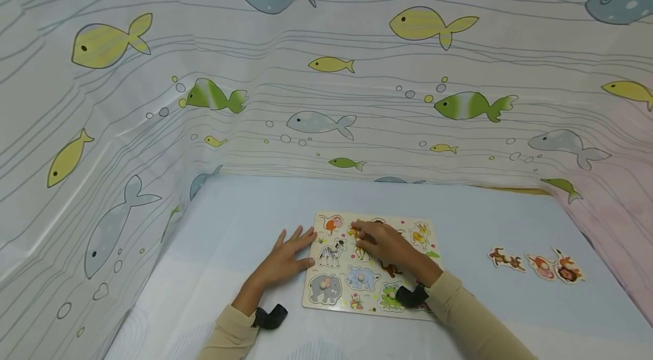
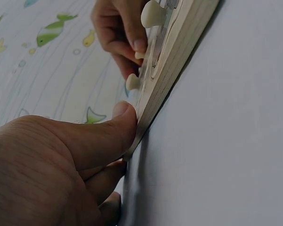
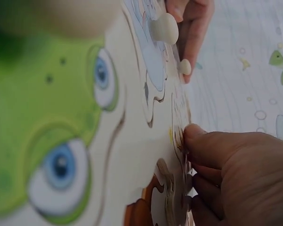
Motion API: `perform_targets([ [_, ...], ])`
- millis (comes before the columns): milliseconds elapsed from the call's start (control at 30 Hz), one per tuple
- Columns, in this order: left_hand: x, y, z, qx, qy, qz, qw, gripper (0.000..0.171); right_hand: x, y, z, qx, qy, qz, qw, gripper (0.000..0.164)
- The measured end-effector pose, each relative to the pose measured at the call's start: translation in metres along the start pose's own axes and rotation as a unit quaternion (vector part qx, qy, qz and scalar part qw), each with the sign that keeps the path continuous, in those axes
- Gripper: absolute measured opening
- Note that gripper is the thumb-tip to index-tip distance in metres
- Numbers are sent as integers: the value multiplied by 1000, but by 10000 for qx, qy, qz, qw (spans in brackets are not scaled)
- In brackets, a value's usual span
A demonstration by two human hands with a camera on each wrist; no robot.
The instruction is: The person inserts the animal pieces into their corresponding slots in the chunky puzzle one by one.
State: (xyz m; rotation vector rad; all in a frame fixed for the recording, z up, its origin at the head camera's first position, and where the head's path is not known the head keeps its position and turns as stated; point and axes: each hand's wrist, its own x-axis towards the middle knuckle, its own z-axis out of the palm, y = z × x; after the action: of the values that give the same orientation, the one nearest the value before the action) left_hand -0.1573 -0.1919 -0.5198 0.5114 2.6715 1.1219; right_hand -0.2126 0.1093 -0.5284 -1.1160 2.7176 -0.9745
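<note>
A wooden animal puzzle board (image 1: 374,314) lies flat on the table. Thumb and spread fingers of my left hand (image 1: 282,261) touch its left edge, beside the zebra piece (image 1: 331,254). My right hand (image 1: 390,244) reaches over the board and pinches the giraffe piece (image 1: 363,253) near its top; in the left wrist view the right thumb meets a small knob (image 2: 139,55). The elephant piece (image 1: 325,290), hippo piece (image 1: 361,279) and frog piece (image 1: 390,299) sit in the lower part. My right hand and forearm hide part of the board's right side.
Several loose animal pieces lie right of the board, among them a brown pair (image 1: 507,259), a reddish piece (image 1: 542,267) and a lion piece (image 1: 568,269). A fish-patterned sheet (image 1: 326,139) hangs behind the pale table (image 1: 255,201). Dark wrist cameras (image 1: 271,317) sit at both sleeves.
</note>
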Motion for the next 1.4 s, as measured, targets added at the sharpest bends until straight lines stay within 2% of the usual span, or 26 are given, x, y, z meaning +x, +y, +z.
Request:
perform_targets([
  [233, -1, -1, 0, 38, 4, -38, 10000, 65, 3, -4, -1, 269, -46, 42, 9996, 44],
  [433, -2, -3, 1, 8, -33, -32, 10000, 65, 3, -10, -4, 62, -100, 158, 9998, 43],
  [600, -2, -5, 1, 76, -7, -84, 9999, 65, -4, -17, -15, 216, 219, 154, 9994, 42],
  [800, -2, -4, 0, 75, 27, -51, 10000, 65, -20, -14, -37, 206, 894, 59, 9958, 36],
  [1033, -2, -6, 0, 117, 20, -72, 9999, 66, -49, 0, -64, -302, 1488, 55, 9884, 34],
  [1233, -1, -5, 1, 87, 38, 33, 9999, 65, -89, 11, -90, -890, 1706, 506, 9800, 34],
  [1400, 0, -4, 2, 146, 0, 37, 9999, 65, -130, 26, -114, -1308, 2101, 878, 9649, 33],
])
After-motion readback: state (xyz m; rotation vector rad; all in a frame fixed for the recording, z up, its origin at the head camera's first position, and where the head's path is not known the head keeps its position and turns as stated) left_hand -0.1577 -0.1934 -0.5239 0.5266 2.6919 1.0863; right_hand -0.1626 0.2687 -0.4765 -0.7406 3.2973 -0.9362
